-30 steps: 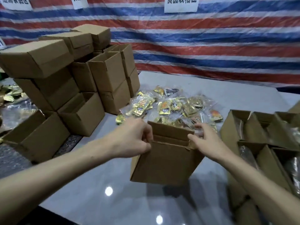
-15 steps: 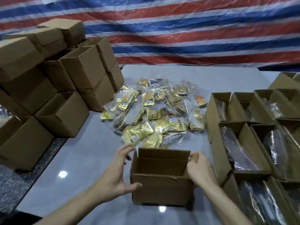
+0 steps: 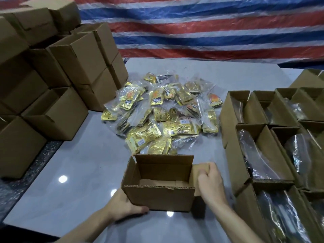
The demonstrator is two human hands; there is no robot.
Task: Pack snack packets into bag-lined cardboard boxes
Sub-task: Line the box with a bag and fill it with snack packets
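Observation:
A small open cardboard box (image 3: 157,199) stands on the grey table (image 3: 78,172) right in front of me, empty inside with no bag lining. My left hand (image 3: 122,206) grips its lower left corner, thumb along the bottom front edge. My right hand (image 3: 210,183) holds the box's right side flap, fingers curled round it. Behind the box lies a heap of gold snack packets in clear bags (image 3: 163,116).
Several open boxes lined with clear plastic bags (image 3: 263,155) stand in rows on the right. A stack of plain cardboard boxes (image 3: 61,76) fills the left side. A red, white and blue striped tarp (image 3: 210,28) hangs behind the table.
The box came down from mid-air onto the table. My left hand moved from open beside it to gripping its lower left corner; my right hand stays on the right flap.

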